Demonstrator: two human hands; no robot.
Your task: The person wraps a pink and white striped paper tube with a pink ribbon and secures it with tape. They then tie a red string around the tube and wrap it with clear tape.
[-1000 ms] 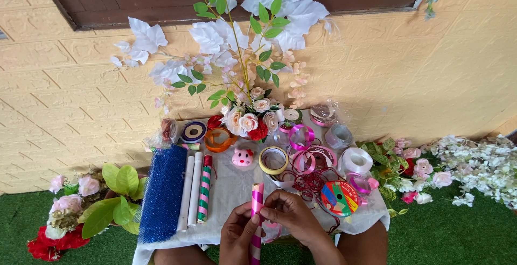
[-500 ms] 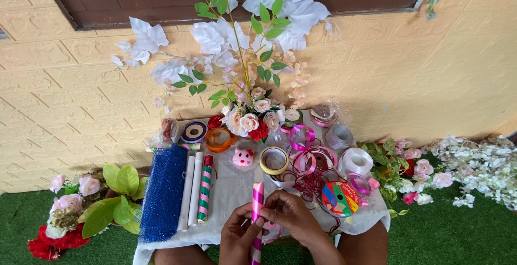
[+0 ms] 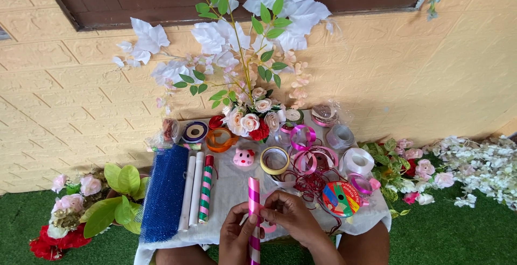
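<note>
A pink-and-white striped roll of wrapping paper stands upright at the front of a small white-covered table. My left hand grips its lower part. My right hand holds its right side with the fingertips pinched at the roll's edge. Just beyond lie a yellow tape ring and a pink cat-shaped object.
A blue mesh roll, two white rolls and a red-green striped roll lie at left. Several ribbon spools crowd the right. An artificial flower arrangement stands at the back. Fake flowers lie on green turf.
My hands have shifted slightly on the striped roll, the right fingers working at its edge. Nothing else moved.
</note>
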